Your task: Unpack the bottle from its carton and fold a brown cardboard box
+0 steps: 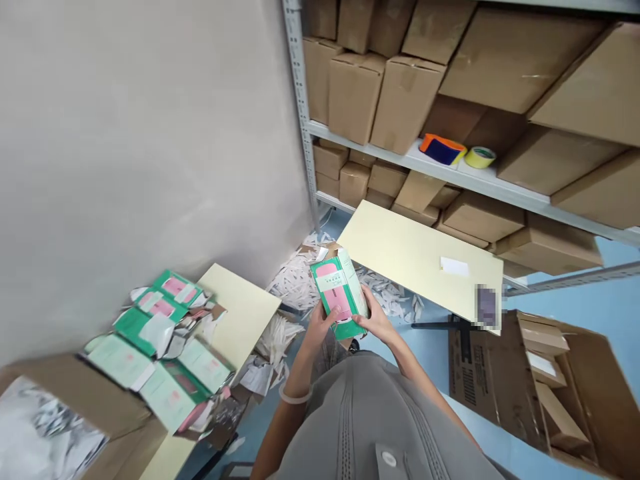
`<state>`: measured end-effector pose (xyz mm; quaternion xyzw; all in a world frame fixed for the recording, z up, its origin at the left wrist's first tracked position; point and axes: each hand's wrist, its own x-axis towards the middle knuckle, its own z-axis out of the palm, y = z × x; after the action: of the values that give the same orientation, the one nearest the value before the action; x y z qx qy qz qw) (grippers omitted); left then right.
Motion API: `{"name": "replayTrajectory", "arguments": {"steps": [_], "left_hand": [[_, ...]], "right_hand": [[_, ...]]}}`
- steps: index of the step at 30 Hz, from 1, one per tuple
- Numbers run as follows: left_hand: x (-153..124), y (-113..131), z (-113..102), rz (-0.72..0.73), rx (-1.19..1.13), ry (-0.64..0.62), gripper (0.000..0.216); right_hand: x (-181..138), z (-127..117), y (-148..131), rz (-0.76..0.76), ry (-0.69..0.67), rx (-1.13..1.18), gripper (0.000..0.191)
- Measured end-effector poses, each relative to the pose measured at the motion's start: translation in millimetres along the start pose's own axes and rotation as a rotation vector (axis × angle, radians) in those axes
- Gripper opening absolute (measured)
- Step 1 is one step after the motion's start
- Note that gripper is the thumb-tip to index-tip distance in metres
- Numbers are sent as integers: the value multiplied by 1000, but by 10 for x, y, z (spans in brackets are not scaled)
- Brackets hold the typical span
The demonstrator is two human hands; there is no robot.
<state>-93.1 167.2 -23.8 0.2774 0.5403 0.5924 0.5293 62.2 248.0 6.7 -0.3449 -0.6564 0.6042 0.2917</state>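
Between both hands I hold a green and pink carton [330, 283], tilted, with its far end's flaps folded open. My left hand [320, 323] grips its near left corner, the thumb lying on the pink front. My right hand [374, 317] closes on the near right edge and side. What the carton holds inside is hidden. To the left, several similar green cartons [135, 330] lie open in a pile on a cream table [245, 300], with torn paper among them.
A second cream table [410, 250] bears a white paper slip [454, 266] and a blurred dark item. Brown boxes [355, 93] fill a metal shelf [520, 187], with yellow tape [480, 157] on it. Paper shreds [300, 277] litter the floor. A large open box [493, 387] stands at right.
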Motion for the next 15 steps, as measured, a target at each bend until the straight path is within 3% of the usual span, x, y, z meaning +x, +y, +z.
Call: {"name": "replayTrajectory", "arguments": {"steps": [4,10,15], "left_hand": [[475,-127,415,-91,-15,-24,57],[1372,-260,760,-185,138,-201,52],[2146,-379,1182,-328,107,-352,58]], "right_hand": [[130,-362,116,153,125,91,67],[573,-778,407,495,299,276,46],[929,-1220,512,724,433,239,46]]}}
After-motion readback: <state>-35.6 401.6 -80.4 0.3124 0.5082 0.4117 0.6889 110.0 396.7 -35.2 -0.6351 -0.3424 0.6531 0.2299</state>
